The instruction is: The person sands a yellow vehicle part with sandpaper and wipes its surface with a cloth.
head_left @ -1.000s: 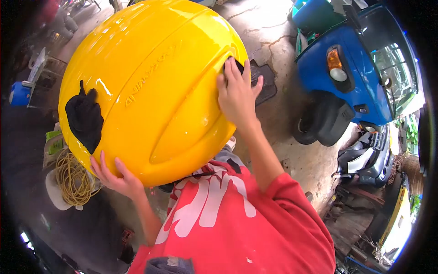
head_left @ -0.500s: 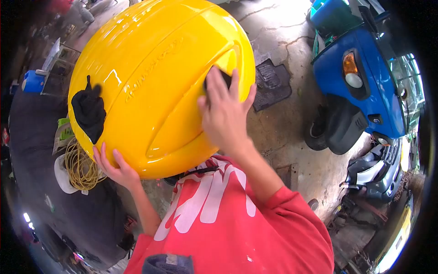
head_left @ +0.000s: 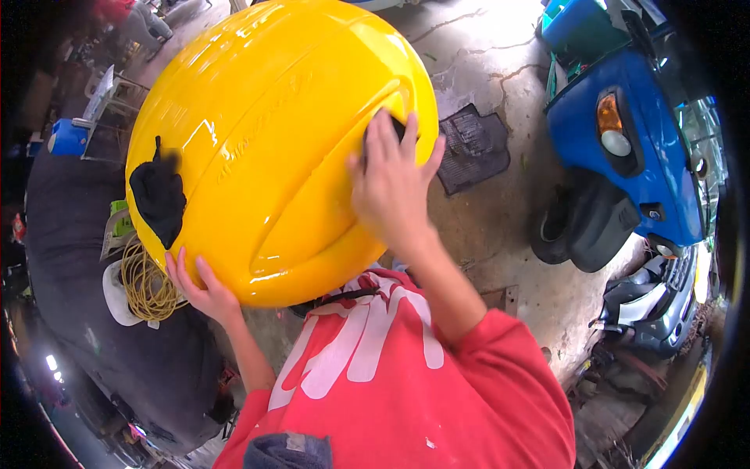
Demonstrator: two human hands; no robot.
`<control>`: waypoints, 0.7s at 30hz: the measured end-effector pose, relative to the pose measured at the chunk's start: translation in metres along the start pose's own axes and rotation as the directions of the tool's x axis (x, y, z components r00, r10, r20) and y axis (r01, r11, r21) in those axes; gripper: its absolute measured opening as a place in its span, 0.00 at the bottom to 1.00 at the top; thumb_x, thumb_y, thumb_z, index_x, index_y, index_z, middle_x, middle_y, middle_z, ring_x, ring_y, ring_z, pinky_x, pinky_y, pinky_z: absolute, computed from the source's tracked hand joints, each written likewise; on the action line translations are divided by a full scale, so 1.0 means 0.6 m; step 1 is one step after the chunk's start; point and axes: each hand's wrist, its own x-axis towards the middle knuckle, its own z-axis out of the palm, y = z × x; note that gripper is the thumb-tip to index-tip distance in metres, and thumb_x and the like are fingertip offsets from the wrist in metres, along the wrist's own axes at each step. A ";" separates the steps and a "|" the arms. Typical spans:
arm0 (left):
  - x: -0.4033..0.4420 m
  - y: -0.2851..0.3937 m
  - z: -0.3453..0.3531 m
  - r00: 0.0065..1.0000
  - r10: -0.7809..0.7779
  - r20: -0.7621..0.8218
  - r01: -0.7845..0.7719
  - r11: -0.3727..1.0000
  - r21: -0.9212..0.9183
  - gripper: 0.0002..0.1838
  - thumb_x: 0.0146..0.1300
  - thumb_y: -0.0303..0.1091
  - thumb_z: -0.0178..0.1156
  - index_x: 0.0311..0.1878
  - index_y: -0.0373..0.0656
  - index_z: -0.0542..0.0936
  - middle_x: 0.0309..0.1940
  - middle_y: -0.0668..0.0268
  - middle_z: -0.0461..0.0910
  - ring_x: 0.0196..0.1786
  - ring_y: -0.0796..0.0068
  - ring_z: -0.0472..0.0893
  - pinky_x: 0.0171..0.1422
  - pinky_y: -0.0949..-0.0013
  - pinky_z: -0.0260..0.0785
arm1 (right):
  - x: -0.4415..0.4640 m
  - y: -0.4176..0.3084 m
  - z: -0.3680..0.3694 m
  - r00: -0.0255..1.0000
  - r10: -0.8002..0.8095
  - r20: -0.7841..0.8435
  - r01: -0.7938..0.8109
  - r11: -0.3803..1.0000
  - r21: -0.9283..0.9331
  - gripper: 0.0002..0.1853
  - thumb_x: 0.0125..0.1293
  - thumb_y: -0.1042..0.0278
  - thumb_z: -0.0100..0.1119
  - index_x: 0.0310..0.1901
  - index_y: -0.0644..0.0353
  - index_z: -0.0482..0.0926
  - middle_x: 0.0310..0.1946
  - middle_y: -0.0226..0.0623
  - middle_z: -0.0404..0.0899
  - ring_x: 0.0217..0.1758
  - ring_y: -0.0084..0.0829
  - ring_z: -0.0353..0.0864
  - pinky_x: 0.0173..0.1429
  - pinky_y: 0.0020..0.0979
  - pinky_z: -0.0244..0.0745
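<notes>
A large, glossy yellow shell [head_left: 258,172] with raised lettering and a curved moulded ridge fills the upper middle. My right hand [head_left: 391,184] lies over its right side, fingers spread and pressing a dark pad [head_left: 401,129] on the surface. Most of the pad is hidden under the fingers, so its kind is unclear. At the near left edge, my left hand [head_left: 207,293] rests against the shell with fingers stretched out and apart. A crumpled black cloth [head_left: 158,199] lies on the shell's left side, above my left hand.
A blue scooter [head_left: 617,148] stands at right, with dark vehicle parts [head_left: 652,301] below it. A black rubber mat [head_left: 473,148] lies on the concrete floor. At left are a coiled yellow cord [head_left: 148,285] and a dark covered surface [head_left: 86,258]. Another person's legs [head_left: 144,27] show at upper left.
My right hand and the dark pad have shifted slightly to the right on the shell. The left hand keeps its place at the edge. The view has moved a little.
</notes>
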 end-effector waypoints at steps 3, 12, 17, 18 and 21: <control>0.000 -0.002 0.001 1.000 -0.005 0.002 0.005 1.000 0.015 0.19 0.75 0.36 0.58 0.65 0.38 0.78 0.76 0.49 0.66 0.78 0.50 0.63 0.81 0.50 0.53 | -0.014 -0.005 -0.004 0.999 -0.046 -0.003 0.046 0.998 0.047 0.33 0.73 0.51 0.55 0.68 0.71 0.71 0.73 0.46 0.68 0.80 0.61 0.55 0.76 0.76 0.35; -0.002 -0.008 0.001 1.000 -0.011 0.011 0.011 1.000 0.011 0.19 0.76 0.35 0.57 0.66 0.39 0.78 0.76 0.49 0.66 0.79 0.50 0.63 0.81 0.51 0.53 | -0.016 -0.006 -0.008 0.997 -0.073 -0.013 0.074 0.991 0.115 0.30 0.75 0.53 0.52 0.65 0.72 0.74 0.72 0.48 0.69 0.79 0.60 0.57 0.75 0.76 0.37; 0.002 -0.002 -0.003 1.000 -0.009 0.010 0.009 1.000 -0.003 0.20 0.75 0.35 0.57 0.66 0.39 0.78 0.76 0.49 0.66 0.79 0.50 0.63 0.81 0.51 0.53 | 0.024 0.010 0.018 1.000 0.011 0.011 -0.011 0.997 0.075 0.34 0.72 0.50 0.54 0.68 0.71 0.72 0.73 0.47 0.69 0.83 0.59 0.52 0.78 0.72 0.28; 0.000 -0.005 -0.002 1.000 -0.018 0.013 0.018 1.000 0.014 0.20 0.75 0.35 0.57 0.66 0.39 0.78 0.76 0.49 0.66 0.79 0.50 0.63 0.81 0.51 0.53 | -0.007 -0.009 0.007 0.999 -0.043 -0.012 0.044 0.997 0.065 0.33 0.73 0.50 0.54 0.67 0.71 0.73 0.72 0.47 0.70 0.82 0.59 0.53 0.78 0.73 0.29; -0.001 -0.005 0.000 1.000 -0.019 0.014 0.018 1.000 0.024 0.20 0.75 0.35 0.57 0.66 0.39 0.78 0.76 0.49 0.66 0.79 0.50 0.63 0.82 0.51 0.53 | -0.002 -0.011 -0.005 0.999 -0.034 -0.007 0.035 0.993 0.111 0.31 0.73 0.51 0.53 0.66 0.71 0.74 0.73 0.47 0.69 0.82 0.57 0.54 0.78 0.73 0.30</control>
